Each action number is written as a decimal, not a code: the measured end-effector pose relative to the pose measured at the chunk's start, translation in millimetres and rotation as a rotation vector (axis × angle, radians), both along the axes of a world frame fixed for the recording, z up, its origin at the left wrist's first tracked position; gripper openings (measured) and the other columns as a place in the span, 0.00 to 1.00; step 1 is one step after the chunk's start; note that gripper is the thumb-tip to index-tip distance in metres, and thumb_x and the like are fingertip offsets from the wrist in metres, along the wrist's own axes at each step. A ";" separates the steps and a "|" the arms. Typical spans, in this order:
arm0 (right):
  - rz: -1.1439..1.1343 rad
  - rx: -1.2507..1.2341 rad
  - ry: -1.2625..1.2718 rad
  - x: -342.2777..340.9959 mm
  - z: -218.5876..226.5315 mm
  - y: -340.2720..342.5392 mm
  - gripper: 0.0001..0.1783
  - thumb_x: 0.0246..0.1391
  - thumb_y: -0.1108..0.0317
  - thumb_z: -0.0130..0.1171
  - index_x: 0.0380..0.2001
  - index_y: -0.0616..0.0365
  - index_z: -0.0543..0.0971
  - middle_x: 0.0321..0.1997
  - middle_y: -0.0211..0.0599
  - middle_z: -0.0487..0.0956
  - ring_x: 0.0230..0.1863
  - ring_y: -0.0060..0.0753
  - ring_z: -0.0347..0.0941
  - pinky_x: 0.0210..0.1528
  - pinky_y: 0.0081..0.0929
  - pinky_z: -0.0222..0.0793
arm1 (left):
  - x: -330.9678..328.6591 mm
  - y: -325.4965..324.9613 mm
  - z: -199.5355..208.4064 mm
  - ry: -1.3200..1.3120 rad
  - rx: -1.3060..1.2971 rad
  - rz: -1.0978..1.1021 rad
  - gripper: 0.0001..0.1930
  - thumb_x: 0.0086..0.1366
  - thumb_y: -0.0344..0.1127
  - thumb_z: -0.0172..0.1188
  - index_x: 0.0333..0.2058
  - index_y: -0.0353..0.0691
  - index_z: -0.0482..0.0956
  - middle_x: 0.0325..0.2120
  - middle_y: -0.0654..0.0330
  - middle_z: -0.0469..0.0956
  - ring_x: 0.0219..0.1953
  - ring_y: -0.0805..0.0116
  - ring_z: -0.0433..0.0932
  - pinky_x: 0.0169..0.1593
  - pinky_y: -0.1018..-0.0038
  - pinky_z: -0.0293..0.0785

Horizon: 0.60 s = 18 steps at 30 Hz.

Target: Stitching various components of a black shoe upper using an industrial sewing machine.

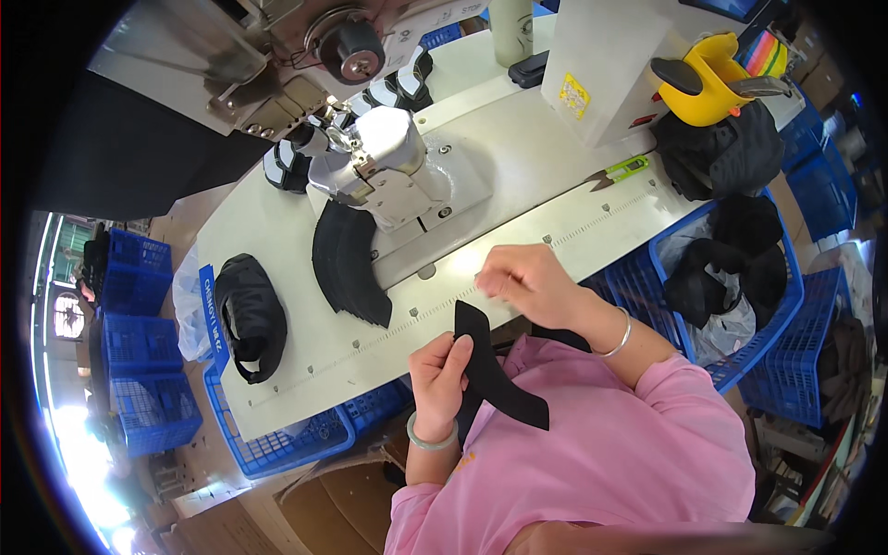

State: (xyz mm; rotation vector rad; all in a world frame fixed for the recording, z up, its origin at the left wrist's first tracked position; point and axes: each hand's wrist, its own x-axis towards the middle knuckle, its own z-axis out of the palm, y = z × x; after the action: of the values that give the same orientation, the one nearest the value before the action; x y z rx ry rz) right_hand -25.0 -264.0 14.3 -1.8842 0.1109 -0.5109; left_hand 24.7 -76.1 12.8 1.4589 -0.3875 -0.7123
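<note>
My left hand [438, 381] is closed, its thumb pressed on a curved black fabric strip [499, 381]. The strip hangs in front of my pink shirt, past the table's front edge, one end pointing up. My right hand [529, 285] is just above and right of that end, apart from it, with its fingers curled in and slightly blurred; whatever they may hold is hidden. On the table, beyond my left hand, lies a fanned stack of similar curved black pieces [344, 264]. The sewing machine [384, 171] stands behind that stack.
A black cap [248, 314] lies at the table's left end. Green-handled thread snips [620, 172] rest at the right, near a yellow holder [710, 83] and dark fabric [726, 153]. Black-and-white pieces [398, 85] sit behind the machine. Blue baskets [782, 319] flank the table.
</note>
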 end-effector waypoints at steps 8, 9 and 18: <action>0.021 -0.331 -0.078 1.5 4.2 0.6 0.02 0.53 0.73 0.57 0.29 0.60 0.75 0.29 0.35 0.77 0.25 0.35 0.73 0.26 0.26 0.69 | 0.2 -0.5 -8.7 -0.181 0.085 0.016 0.18 0.64 0.28 0.56 0.16 0.35 0.62 0.13 0.72 0.56 0.20 0.83 0.50 0.21 0.79 0.46; -0.046 -0.338 -0.028 2.1 3.9 -2.7 0.02 0.53 0.74 0.57 0.29 0.59 0.75 0.29 0.34 0.77 0.25 0.35 0.74 0.26 0.26 0.69 | 1.1 -0.1 -8.7 -0.179 0.086 0.016 0.18 0.64 0.28 0.56 0.16 0.35 0.62 0.13 0.72 0.56 0.20 0.83 0.50 0.21 0.79 0.46; 0.003 -0.584 -0.099 0.4 5.4 10.2 0.04 0.47 0.72 0.62 0.27 0.57 0.76 0.29 0.30 0.77 0.24 0.32 0.74 0.23 0.24 0.69 | 0.0 -8.5 0.0 -0.555 0.166 0.015 0.18 0.63 0.28 0.57 0.17 0.33 0.61 0.11 0.64 0.53 0.18 0.79 0.50 0.19 0.75 0.48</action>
State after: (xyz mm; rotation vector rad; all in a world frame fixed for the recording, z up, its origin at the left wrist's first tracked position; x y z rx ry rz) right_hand -24.6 -253.7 19.8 -2.4192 -0.1216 -0.6847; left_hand 24.8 -84.6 12.8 1.8106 -0.7545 -0.3201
